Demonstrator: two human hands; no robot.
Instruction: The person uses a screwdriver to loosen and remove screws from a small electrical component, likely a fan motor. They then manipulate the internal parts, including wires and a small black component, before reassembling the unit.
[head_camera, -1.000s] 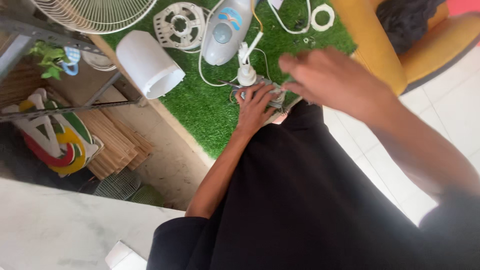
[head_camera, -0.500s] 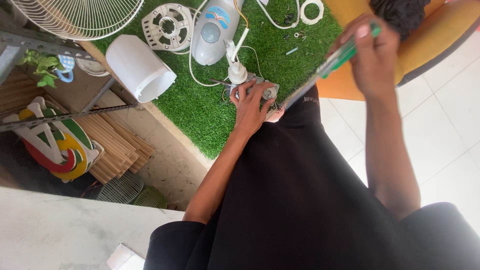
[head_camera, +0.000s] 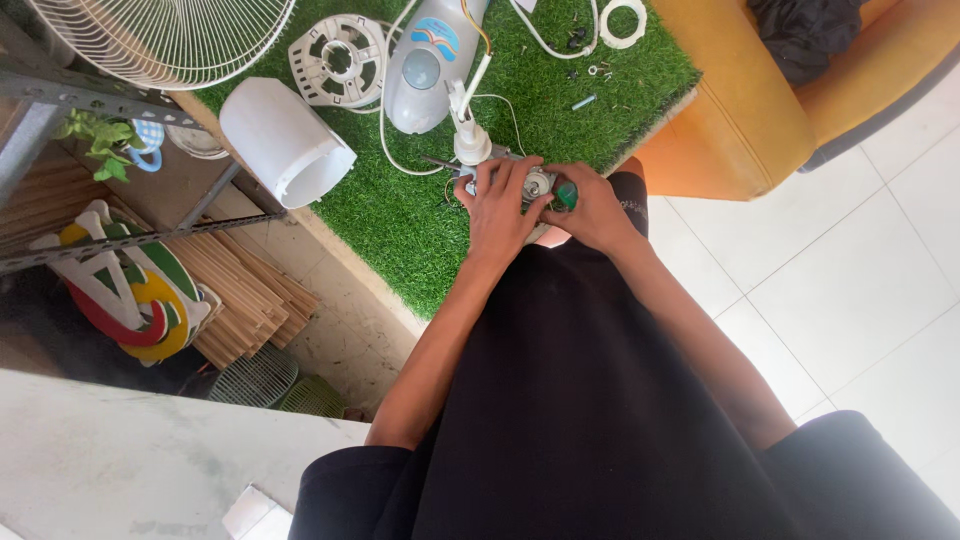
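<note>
Down at the near edge of the green turf mat, both hands meet over a small metal fan motor. The left hand is clenched around the motor, fingers curled over its top and thumb at the side, steadying it. The right hand is closed around the green handle of a screwdriver, whose end shows between thumb and forefinger right beside the motor; the shaft is hidden by the hands. The motor sits just past the person's lap, which is covered in black cloth, and it touches the left fingers on several sides.

A white plastic knob piece stands just beyond the motor, with thin white wires running from it toward a pale grey fan housing that lies on the mat farther off. Beside that housing rests a round white vented cover, and to its left a white cylindrical shell lies on its side, half over the mat's edge. A few small screws and a white ring lie scattered near the far right corner of the mat. A wire fan guard fills the upper left. An orange seat stands to the right of the mat, on white floor tiles.
</note>
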